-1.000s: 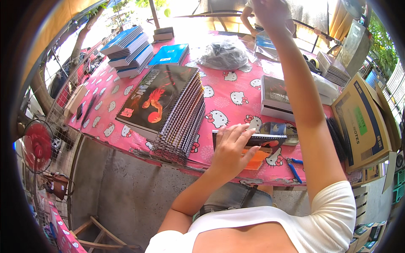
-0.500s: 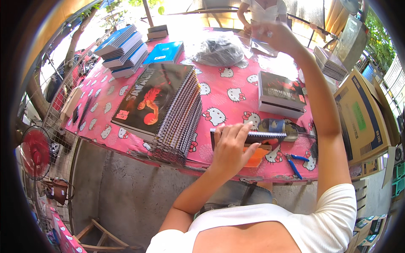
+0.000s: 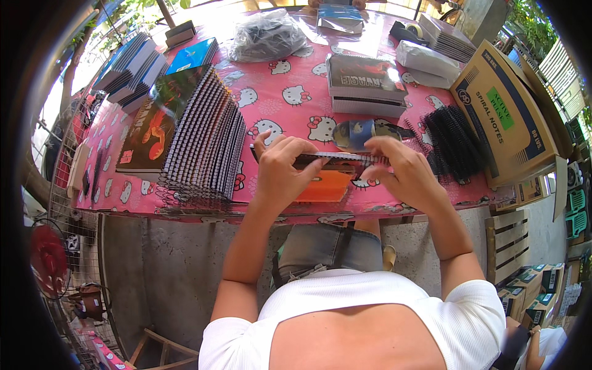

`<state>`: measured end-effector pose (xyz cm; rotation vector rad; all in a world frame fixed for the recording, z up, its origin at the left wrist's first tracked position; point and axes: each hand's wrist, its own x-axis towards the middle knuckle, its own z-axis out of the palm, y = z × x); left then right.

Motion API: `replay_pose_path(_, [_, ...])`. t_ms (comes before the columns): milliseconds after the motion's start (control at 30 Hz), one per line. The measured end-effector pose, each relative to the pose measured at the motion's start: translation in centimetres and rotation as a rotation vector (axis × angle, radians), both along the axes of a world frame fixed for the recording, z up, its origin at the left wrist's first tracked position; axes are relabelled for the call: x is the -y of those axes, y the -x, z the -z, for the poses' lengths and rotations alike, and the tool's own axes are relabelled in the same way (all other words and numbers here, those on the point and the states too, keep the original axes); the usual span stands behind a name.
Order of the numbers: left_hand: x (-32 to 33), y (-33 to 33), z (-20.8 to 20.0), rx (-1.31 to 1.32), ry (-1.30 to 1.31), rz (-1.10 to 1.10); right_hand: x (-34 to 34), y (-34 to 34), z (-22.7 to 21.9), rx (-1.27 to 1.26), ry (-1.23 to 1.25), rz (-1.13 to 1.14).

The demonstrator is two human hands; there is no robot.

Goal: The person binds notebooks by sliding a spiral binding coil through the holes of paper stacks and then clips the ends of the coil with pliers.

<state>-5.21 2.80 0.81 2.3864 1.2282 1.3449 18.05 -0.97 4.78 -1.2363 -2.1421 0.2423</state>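
Between my hands a dark-covered spiral notebook (image 3: 341, 158) is held on edge, its bound side up, over the near part of the table. My left hand (image 3: 282, 165) grips its left end, thumb in front and fingers behind. At the right end of the spine, my right hand (image 3: 408, 174) pinches with bent fingers; what exactly the fingertips hold is too small to tell. An orange sheet or cover (image 3: 325, 188) shows just below the notebook. Behind it lies a blue and camouflage-patterned rounded object (image 3: 359, 131).
To the left stands a tall stack of spiral notebooks (image 3: 203, 132). Loose-leaf notebook blocks (image 3: 365, 80) lie ahead; black binding coils (image 3: 453, 145) and a cardboard box (image 3: 502, 120) are at right. Farther back are a plastic bag (image 3: 268, 37) and blue notebooks (image 3: 191, 55). Another person's hands show at the far edge.
My right hand has come down from its raised position to the notebook's right end. My left hand still holds the notebook. The view has shifted, and the blue pliers no longer show.
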Motion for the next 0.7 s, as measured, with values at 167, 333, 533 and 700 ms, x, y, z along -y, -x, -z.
replay_pose_path(167, [1.6,-2.0,-0.7,-0.091,-0.035,-0.168,0.4,-0.7,1.2,0.155,0.048,0.053])
replay_pose_path(333, [1.6,-4.1,0.0,-0.108,-0.135,-0.239,-0.1,0.9,0.8,-0.074,-0.033,0.086])
replay_pose_path(533, [1.0,-2.9,0.8,-0.022,-0.031,-0.061,-4.4,-4.7,-1.0,-0.089,0.282,-0.060])
replay_pose_path(700, [1.3,-3.3,0.0,0.018,-0.068,0.005,-9.7,-9.1,8.5,0.545,0.273,0.131])
